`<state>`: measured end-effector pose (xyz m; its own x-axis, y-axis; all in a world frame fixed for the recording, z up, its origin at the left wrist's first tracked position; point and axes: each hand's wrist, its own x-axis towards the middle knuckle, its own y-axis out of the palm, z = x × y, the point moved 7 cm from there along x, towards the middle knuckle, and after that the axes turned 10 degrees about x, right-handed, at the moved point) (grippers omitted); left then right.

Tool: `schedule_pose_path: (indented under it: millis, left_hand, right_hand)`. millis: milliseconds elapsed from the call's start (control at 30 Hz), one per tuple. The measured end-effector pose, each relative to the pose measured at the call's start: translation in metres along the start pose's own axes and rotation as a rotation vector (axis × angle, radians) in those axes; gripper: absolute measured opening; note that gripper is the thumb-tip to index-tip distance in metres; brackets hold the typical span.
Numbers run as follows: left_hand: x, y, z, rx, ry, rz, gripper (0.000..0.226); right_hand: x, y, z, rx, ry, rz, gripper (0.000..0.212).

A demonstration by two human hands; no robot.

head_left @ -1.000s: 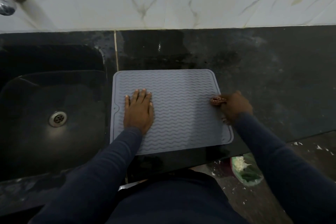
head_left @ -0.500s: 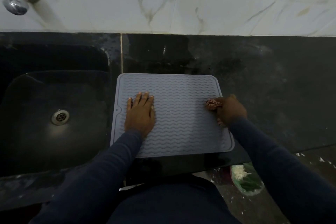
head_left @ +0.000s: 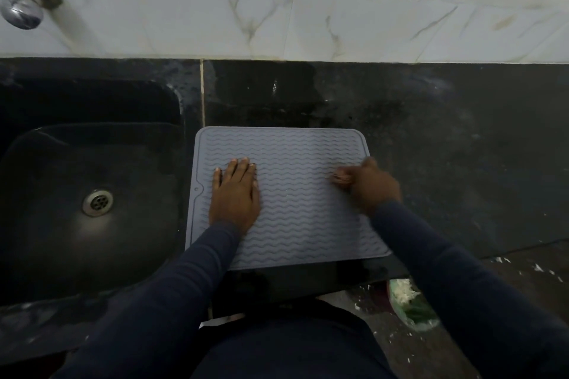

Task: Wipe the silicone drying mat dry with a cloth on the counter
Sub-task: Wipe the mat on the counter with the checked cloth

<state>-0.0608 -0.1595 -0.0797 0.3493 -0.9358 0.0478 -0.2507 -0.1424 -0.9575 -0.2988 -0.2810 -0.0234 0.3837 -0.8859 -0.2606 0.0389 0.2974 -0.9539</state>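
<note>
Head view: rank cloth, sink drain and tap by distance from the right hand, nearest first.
1. cloth: gripped in the right hand, over the right part of the mat.
2. sink drain: left of the mat, in the sink.
3. tap: far left, behind the sink.

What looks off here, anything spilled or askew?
Mat lies flat on the counter, close to its front edge. Only oddity: white scraps scattered on the floor at lower right, near a green bag holding something white.
</note>
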Motion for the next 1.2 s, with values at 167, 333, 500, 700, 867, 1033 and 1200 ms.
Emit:
schedule_pose_path:
  millis: [167, 333, 500, 700, 867, 1033, 1200]
  left_hand:
    - [0.0, 0.0, -0.002, 0.013, -0.005, 0.003, 0.055]
    - [0.002, 0.0, -0.001, 0.02, -0.004, 0.035, 0.05]
    - [0.002, -0.001, 0.0, 0.003, -0.002, 0.015, 0.057]
    - [0.0, -0.001, -0.004, 0.024, -0.007, 0.049, 0.058]
    - [0.001, 0.0, -0.004, 0.055, -0.014, 0.073, 0.06]
    - [-0.001, 0.0, -0.003, 0.066, 0.006, 0.057, 0.059]
    - [-0.001, 0.001, 0.0, 0.092, 0.008, 0.048, 0.069]
  right_hand:
    - [0.014, -0.036, -0.032, 0.088, 0.254, -0.003, 0.046]
    - [-0.005, 0.011, 0.135, 0.247, -0.13, 0.039, 0.016]
    - [-0.017, 0.014, 0.103, 0.209, -0.163, 0.05, 0.011]
    - [0.021, -0.02, -0.038, 0.084, 0.321, 0.028, 0.049]
    - [0.021, 0.0, 0.09, 0.274, -0.004, -0.043, 0.029]
    - [0.009, 0.024, 0.099, 0.266, -0.092, 0.031, 0.035]
    - [0.021, -0.026, -0.052, 0.015, 0.284, 0.056, 0.039]
